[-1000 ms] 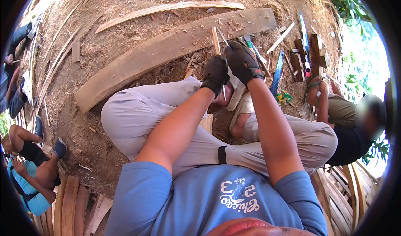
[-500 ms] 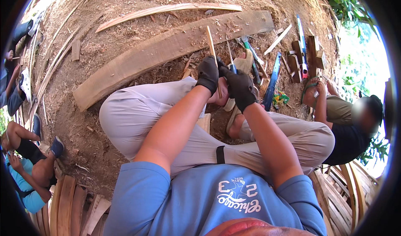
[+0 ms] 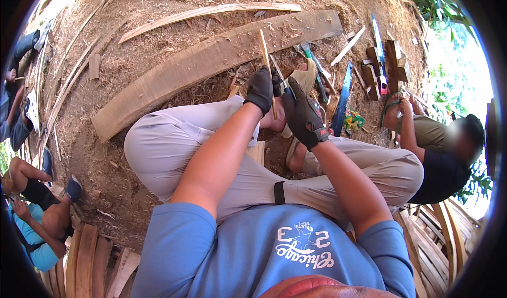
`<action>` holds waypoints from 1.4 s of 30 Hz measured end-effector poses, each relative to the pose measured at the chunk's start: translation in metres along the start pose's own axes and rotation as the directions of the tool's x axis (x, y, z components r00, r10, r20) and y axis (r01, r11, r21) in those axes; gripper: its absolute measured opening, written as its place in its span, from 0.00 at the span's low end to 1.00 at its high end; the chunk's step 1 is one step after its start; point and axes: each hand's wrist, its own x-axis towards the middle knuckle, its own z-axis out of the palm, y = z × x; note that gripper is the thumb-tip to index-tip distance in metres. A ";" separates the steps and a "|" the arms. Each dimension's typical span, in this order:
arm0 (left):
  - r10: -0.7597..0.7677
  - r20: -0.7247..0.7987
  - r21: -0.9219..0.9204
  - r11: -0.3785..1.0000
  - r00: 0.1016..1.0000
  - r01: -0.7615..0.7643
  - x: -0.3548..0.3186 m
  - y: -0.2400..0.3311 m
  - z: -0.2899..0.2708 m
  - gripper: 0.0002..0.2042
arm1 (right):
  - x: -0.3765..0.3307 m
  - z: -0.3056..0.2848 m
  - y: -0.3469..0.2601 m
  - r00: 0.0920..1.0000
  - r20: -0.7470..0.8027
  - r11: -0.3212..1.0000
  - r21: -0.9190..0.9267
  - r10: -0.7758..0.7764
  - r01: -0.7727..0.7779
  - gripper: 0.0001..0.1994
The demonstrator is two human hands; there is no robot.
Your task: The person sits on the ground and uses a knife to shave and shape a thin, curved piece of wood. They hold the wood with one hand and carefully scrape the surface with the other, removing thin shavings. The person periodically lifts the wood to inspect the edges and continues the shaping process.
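Over sawdust ground, left hand (image 3: 260, 89) clenches a wooden stick (image 3: 266, 65) — right hand's (image 3: 302, 113) grip beside it, seemingly closed.

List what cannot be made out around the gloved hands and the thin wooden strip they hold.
Head view only:
- Lower end of the wooden strip: hidden behind the left hand.
- Tool in the right hand: mostly covered by the glove; its kind is unclear.
- Feet: partly hidden by both hands.

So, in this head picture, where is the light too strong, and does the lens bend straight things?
Head view: the long brown wooden plank bows like an arc, and so does the thin pale wooden strip above it; sky and leaves at the right rim are washed out; the round border is black; the black-gloved left hand and right hand look sharp.
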 end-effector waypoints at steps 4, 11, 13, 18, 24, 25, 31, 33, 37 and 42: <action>-0.033 0.008 0.020 0.999 0.999 0.033 -0.005 0.009 0.002 0.19 | 0.010 -0.017 -0.002 0.990 0.073 0.989 -0.080 -0.120 0.126 0.23; -0.040 0.019 0.040 0.998 0.999 0.039 -0.009 0.018 0.007 0.21 | 0.022 -0.022 -0.011 0.987 0.133 0.980 -0.161 -0.096 0.117 0.19; -0.056 0.012 0.047 0.997 0.998 0.055 -0.007 0.017 0.005 0.21 | 0.022 -0.022 -0.014 0.985 0.136 0.978 -0.164 -0.105 0.127 0.18; 0.045 -0.021 0.330 0.943 0.999 -0.036 -0.004 0.019 0.004 0.22 | 0.017 -0.013 -0.031 0.987 0.152 0.969 -0.246 0.052 -0.013 0.17; 0.262 -0.112 0.575 0.804 0.958 -0.153 -0.017 0.024 0.012 0.24 | 0.027 0.011 -0.025 1.000 0.006 0.947 -0.321 0.001 0.000 0.21; 0.262 -0.104 0.623 0.769 0.959 -0.143 -0.008 0.017 0.008 0.24 | 0.027 0.012 -0.022 1.000 0.019 0.942 -0.334 0.021 -0.014 0.22; 0.246 -0.179 0.590 0.802 0.953 -0.096 0.018 0.002 0.000 0.30 | 0.043 0.033 -0.001 0.993 0.007 0.844 -0.527 0.119 -0.098 0.27; 0.383 -0.103 0.769 0.616 0.918 -0.171 0.019 0.000 -0.010 0.30 | 0.049 -0.001 -0.055 0.933 0.249 0.851 -0.517 0.259 -0.098 0.30; 0.354 -0.079 0.767 0.619 0.932 -0.171 0.012 0.001 0.005 0.29 | 0.040 0.028 -0.019 0.990 -0.087 0.726 -0.674 0.107 -0.137 0.30; 0.349 -0.044 0.857 0.495 0.936 -0.145 0.029 -0.003 -0.015 0.19 | 0.057 -0.012 -0.063 0.895 0.375 0.865 -0.502 0.243 -0.024 0.31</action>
